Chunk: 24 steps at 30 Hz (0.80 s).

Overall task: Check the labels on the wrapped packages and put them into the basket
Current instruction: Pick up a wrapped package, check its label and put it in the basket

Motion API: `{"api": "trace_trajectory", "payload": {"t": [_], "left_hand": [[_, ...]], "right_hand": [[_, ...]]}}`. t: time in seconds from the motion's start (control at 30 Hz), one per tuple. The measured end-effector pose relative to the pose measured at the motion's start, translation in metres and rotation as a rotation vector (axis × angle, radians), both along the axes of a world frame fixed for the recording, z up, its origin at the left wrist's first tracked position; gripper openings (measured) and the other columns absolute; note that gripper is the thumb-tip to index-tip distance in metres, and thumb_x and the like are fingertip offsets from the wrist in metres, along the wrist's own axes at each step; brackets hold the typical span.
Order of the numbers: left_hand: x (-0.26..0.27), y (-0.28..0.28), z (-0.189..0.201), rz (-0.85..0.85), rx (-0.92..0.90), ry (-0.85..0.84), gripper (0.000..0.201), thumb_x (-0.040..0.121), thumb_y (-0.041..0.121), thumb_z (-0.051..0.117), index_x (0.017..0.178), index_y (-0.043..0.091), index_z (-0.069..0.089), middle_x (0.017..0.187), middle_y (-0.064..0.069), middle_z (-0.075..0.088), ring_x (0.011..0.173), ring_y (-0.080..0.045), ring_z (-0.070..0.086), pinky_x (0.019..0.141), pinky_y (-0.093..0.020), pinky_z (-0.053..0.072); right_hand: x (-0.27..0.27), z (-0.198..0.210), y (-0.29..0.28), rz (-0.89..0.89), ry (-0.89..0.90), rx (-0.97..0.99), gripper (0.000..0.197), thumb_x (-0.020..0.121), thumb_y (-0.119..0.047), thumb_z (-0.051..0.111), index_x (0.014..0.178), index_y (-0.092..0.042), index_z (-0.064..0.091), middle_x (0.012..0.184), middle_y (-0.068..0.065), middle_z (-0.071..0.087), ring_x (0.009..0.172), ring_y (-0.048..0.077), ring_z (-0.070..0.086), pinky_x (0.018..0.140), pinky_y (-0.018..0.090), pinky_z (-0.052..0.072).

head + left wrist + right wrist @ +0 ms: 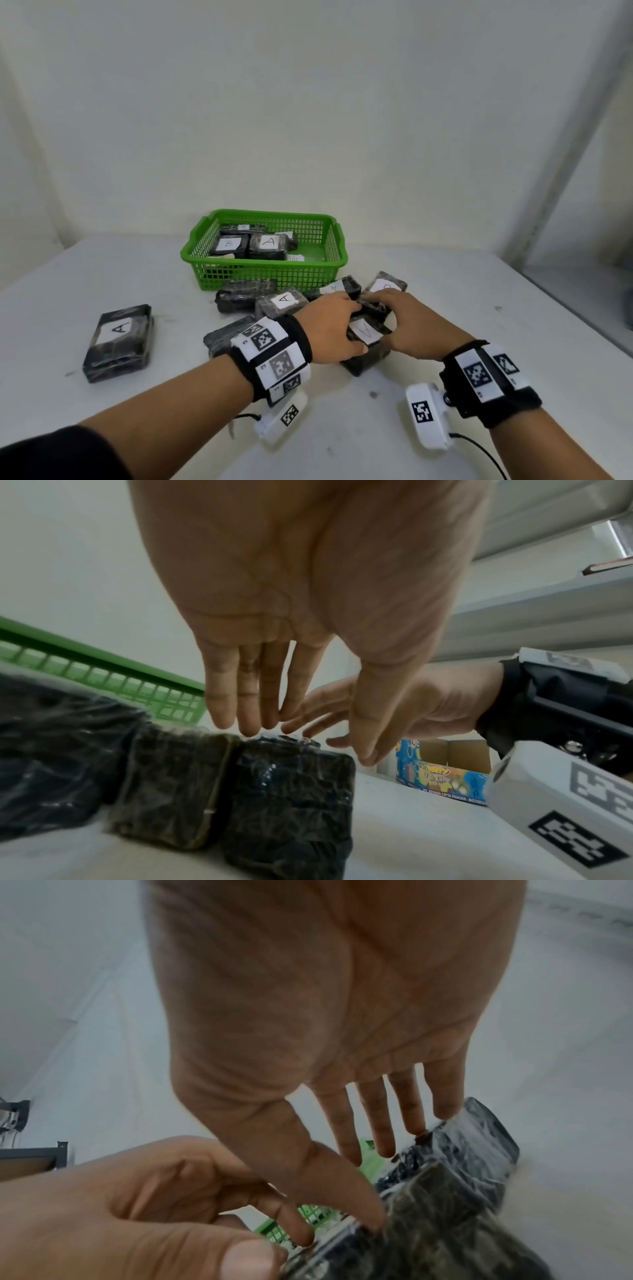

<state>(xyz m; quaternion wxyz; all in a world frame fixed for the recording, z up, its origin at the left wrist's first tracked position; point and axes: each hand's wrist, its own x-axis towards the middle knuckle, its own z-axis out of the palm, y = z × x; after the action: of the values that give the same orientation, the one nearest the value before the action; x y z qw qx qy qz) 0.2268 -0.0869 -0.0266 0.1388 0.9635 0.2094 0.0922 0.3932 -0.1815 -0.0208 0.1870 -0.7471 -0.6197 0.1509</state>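
A black film-wrapped package with a white label marked A (pixel 364 333) lies on top of another dark package (pixel 366 359) in front of the green basket (pixel 267 214). My left hand (pixel 346 325) grips it from the left, fingers over its far edge and thumb at the near edge. My right hand (pixel 390 318) pinches it from the right. In the left wrist view the left hand (pixel 310 744) touches the package (pixel 291 804) on top. The right wrist view has the right hand (pixel 382 1188) spanning the package (pixel 462 1164), thumb and fingertips on it.
The basket holds several packages, one marked B (pixel 228 244) and one marked A (pixel 270 241). Loose packages lie around my hands: one marked A far left (pixel 118 342), another marked A (pixel 286 299), others by the basket (pixel 245 294). The table's right edge (pixel 548 308) is near.
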Motion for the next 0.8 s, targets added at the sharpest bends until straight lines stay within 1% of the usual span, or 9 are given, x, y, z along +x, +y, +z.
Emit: {"api": "trace_trajectory", "payload": {"t": [0.13, 0.2, 0.3, 0.4, 0.47, 0.53, 0.6, 0.67, 0.8], "left_hand": [[0.02, -0.002, -0.011, 0.072, 0.147, 0.186, 0.067, 0.07, 0.065, 0.067, 0.114, 0.015, 0.063, 0.111, -0.006, 0.059, 0.108, -0.025, 0.054, 0.092, -0.039, 0.049], [0.027, -0.006, -0.014, 0.103, 0.216, 0.275, 0.071, 0.071, 0.066, 0.068, 0.118, 0.014, 0.061, 0.114, -0.007, 0.058, 0.111, -0.027, 0.05, 0.094, -0.038, 0.046], [0.031, -0.01, -0.011, 0.131, 0.217, 0.282, 0.065, 0.071, 0.063, 0.068, 0.116, 0.016, 0.061, 0.113, -0.006, 0.059, 0.109, -0.027, 0.049, 0.089, -0.039, 0.043], [0.028, -0.004, -0.008, 0.148, 0.049, 0.154, 0.05, 0.063, 0.053, 0.074, 0.103, 0.023, 0.066, 0.099, 0.001, 0.068, 0.096, -0.023, 0.062, 0.076, -0.031, 0.051], [0.022, 0.001, -0.006, 0.164, -0.128, 0.024, 0.046, 0.062, 0.043, 0.079, 0.102, 0.024, 0.069, 0.095, 0.006, 0.072, 0.088, -0.015, 0.067, 0.072, -0.027, 0.055], [0.016, 0.007, 0.0, 0.167, -0.284, -0.076, 0.046, 0.065, 0.033, 0.084, 0.108, 0.025, 0.069, 0.1, 0.008, 0.073, 0.089, -0.01, 0.067, 0.079, -0.026, 0.055], [0.011, 0.015, 0.005, 0.162, -0.398, -0.152, 0.057, 0.063, 0.029, 0.087, 0.116, 0.026, 0.066, 0.107, 0.01, 0.071, 0.096, -0.009, 0.068, 0.091, -0.03, 0.054], [0.006, 0.026, 0.009, 0.16, -0.498, -0.245, 0.072, 0.057, 0.034, 0.088, 0.124, 0.026, 0.063, 0.114, 0.013, 0.068, 0.102, -0.008, 0.067, 0.1, -0.033, 0.051], [-0.004, 0.042, 0.01, 0.155, -0.704, -0.453, 0.079, 0.059, 0.044, 0.088, 0.131, 0.025, 0.061, 0.119, 0.008, 0.069, 0.108, -0.009, 0.067, 0.1, -0.03, 0.05]], "right_hand": [[0.006, -0.007, 0.003, 0.014, -0.079, -0.059, 0.088, 0.073, -0.028, 0.088, 0.151, -0.028, 0.049, 0.144, -0.006, 0.046, 0.13, 0.012, 0.037, 0.107, 0.022, 0.032], [0.007, -0.01, 0.005, 0.009, -0.118, -0.084, 0.09, 0.073, -0.033, 0.089, 0.153, -0.029, 0.048, 0.143, -0.006, 0.043, 0.134, 0.018, 0.033, 0.112, 0.028, 0.034], [0.007, -0.013, 0.005, 0.022, -0.116, -0.094, 0.085, 0.075, -0.032, 0.089, 0.15, -0.028, 0.051, 0.134, -0.004, 0.045, 0.129, 0.019, 0.037, 0.111, 0.031, 0.039], [0.011, -0.012, 0.005, 0.048, -0.077, -0.066, 0.077, 0.074, -0.028, 0.088, 0.145, -0.029, 0.057, 0.132, -0.004, 0.052, 0.123, 0.016, 0.044, 0.106, 0.03, 0.042], [0.018, -0.01, 0.004, 0.039, 0.056, -0.008, 0.073, 0.072, -0.024, 0.09, 0.139, -0.028, 0.062, 0.126, -0.008, 0.061, 0.114, 0.009, 0.057, 0.097, 0.019, 0.046], [0.023, -0.008, 0.003, 0.008, 0.197, 0.025, 0.072, 0.073, -0.024, 0.091, 0.138, -0.029, 0.061, 0.121, -0.015, 0.065, 0.108, 0.001, 0.063, 0.097, 0.015, 0.048], [0.026, -0.005, 0.003, -0.012, 0.285, 0.073, 0.073, 0.073, -0.027, 0.092, 0.139, -0.029, 0.06, 0.122, -0.017, 0.065, 0.112, 0.002, 0.065, 0.102, 0.02, 0.05], [0.026, -0.003, 0.007, -0.018, 0.398, 0.15, 0.067, 0.075, -0.02, 0.092, 0.136, -0.025, 0.063, 0.121, -0.014, 0.068, 0.111, 0.007, 0.068, 0.098, 0.02, 0.051], [0.022, -0.001, 0.019, -0.043, 0.687, 0.319, 0.059, 0.078, -0.022, 0.09, 0.133, -0.022, 0.067, 0.122, -0.003, 0.075, 0.112, 0.015, 0.072, 0.097, 0.028, 0.056]]}}
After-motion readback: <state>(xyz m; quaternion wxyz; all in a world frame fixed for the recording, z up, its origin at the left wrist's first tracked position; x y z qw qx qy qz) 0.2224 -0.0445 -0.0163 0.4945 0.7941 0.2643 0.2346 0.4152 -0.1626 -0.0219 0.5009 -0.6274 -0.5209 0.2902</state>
